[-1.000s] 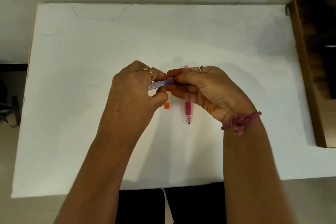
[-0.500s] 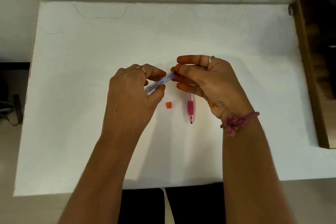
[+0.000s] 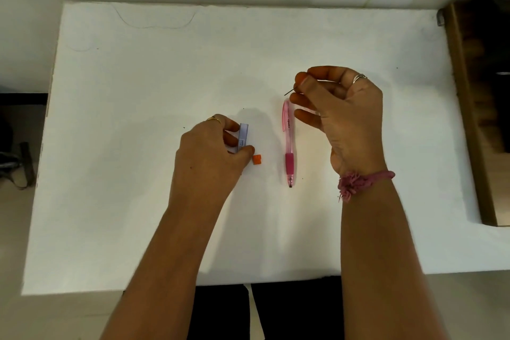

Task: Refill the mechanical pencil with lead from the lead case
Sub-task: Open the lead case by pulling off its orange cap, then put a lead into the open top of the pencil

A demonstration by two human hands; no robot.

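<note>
White table (image 3: 138, 119), seen from above by the head camera; a person's two bare forearms reached onto it from the near edge. Left hand (image 3: 209, 154): lay low over the table left of centre, a gold ring on one finger, thumb and fingers closed narrowly on the lead case (image 3: 243, 137), a small pale lilac rectangular box with its long side running near to far; whether the case rested on the table or was lifted just clear of it could not be told. Orange cap (image 3: 257, 159): a small orange piece, lay on the table just right of the left thumb tip, apart from the case. Mechanical pencil (image 3: 288, 143): translucent pink barrel with a darker pink grip, lay flat on the table between the two hands, tip toward the near edge, clip end toward the far edge and just beside the right fingers; no hand held it. Right hand (image 3: 339, 113): raised above the table right of centre, silver ring on one finger, pink thread band at the wrist; thumb and forefinger pinched shut on a single thin dark lead (image 3: 289, 91), whose free end stuck out to the left, above the pencil's far end and not touching it. Wooden furniture (image 3: 474, 119): brown, stood beside the table's right edge.
</note>
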